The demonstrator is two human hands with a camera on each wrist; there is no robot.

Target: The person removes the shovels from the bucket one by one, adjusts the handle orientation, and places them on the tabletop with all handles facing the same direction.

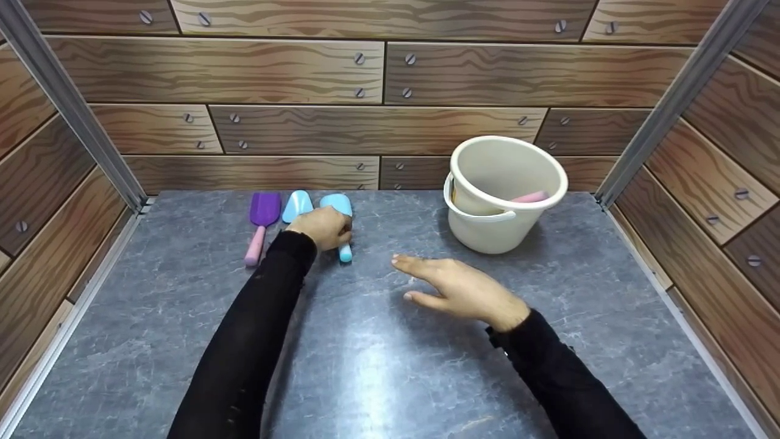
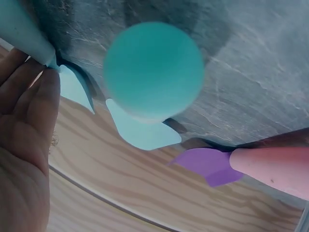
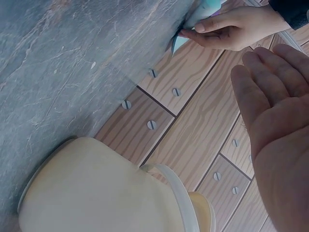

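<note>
Three toy shovels lie in a row on the table: a purple shovel [image 1: 265,209] with a pink handle, a middle blue shovel [image 1: 298,205] and a right-hand blue shovel [image 1: 337,204]. My left hand [image 1: 323,227] pinches the right-hand blue shovel around its neck, the handle end pointing towards me. In the left wrist view, the middle shovel's turquoise handle end [image 2: 153,70] looms close. My right hand [image 1: 466,289] hovers over the table with fingers extended, holding nothing. A cream bucket [image 1: 487,231] stands beyond it, with a pink object [image 1: 530,197] partly visible inside.
The grey marbled table [image 1: 183,341] is bounded by a wood-patterned back wall [image 1: 292,73] and side walls. Metal frame posts [image 1: 658,103] rise at the far corners. The bucket's white handle [image 1: 481,216] hangs down its front left side.
</note>
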